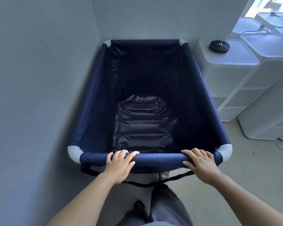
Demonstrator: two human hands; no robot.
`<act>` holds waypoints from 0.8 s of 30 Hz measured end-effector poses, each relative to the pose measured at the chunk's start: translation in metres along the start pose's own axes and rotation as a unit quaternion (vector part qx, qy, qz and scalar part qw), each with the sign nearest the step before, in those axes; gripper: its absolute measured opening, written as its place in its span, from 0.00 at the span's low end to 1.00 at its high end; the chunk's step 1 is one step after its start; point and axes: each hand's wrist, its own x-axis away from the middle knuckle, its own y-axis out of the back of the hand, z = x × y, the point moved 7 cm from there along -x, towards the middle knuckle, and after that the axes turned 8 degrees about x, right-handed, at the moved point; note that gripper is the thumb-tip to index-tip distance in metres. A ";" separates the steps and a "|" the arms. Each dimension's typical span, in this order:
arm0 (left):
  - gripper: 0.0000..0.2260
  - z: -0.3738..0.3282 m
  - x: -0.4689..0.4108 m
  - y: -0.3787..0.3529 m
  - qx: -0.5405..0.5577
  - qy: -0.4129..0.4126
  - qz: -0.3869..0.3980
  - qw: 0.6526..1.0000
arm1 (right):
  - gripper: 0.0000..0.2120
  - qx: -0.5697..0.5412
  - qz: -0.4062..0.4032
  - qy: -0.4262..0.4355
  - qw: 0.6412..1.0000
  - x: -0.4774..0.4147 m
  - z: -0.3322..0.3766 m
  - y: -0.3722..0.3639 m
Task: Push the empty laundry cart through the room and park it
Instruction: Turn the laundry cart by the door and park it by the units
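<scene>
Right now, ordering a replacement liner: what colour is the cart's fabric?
The cart fabric is dark navy blue; head view shows it best.

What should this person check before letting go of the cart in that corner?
1. Cart empty: ok, only dark lining shows.
2. Left hand gripping the near rail: ok.
3. Right hand gripping the same rail: ok.
4. Far end tucked close to the back wall: ok.
5. Clearance from the white unit on the right: cannot tell.
6. Strap dangling near the shoe: not ok, it might trip them.
</scene>
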 end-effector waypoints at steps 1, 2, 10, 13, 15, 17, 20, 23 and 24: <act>0.19 -0.001 0.000 0.000 -0.003 -0.001 -0.002 1.000 | 0.20 0.002 0.005 -0.002 1.000 0.000 -0.001 0.000; 0.19 -0.001 0.001 -0.001 -0.010 -0.002 -0.007 1.000 | 0.20 0.006 0.007 -0.003 1.000 0.000 -0.001 0.000; 0.20 0.001 0.006 -0.006 -0.032 0.003 -0.038 0.999 | 0.21 0.016 0.009 -0.002 1.000 0.007 0.003 -0.004; 0.20 -0.002 0.007 -0.007 -0.038 0.012 -0.044 0.998 | 0.22 0.014 0.017 0.001 1.000 0.007 0.001 -0.007; 0.21 -0.003 0.009 -0.009 -0.047 0.017 -0.045 0.998 | 0.23 0.016 0.019 0.001 1.000 0.008 0.001 -0.009; 0.22 -0.003 0.010 -0.010 -0.063 0.018 -0.040 0.997 | 0.23 0.016 0.013 -0.001 1.000 0.008 0.002 -0.010; 0.24 -0.006 0.010 -0.010 -0.080 0.020 -0.026 0.996 | 0.24 0.021 0.013 -0.001 1.000 0.008 0.002 -0.010; 0.24 -0.008 0.010 -0.008 -0.084 0.029 -0.009 0.996 | 0.26 0.029 0.026 0.009 0.999 0.007 0.002 -0.010; 0.24 -0.009 0.010 -0.008 -0.089 0.034 0.000 0.995 | 0.26 0.029 0.032 0.012 0.999 0.007 0.002 -0.011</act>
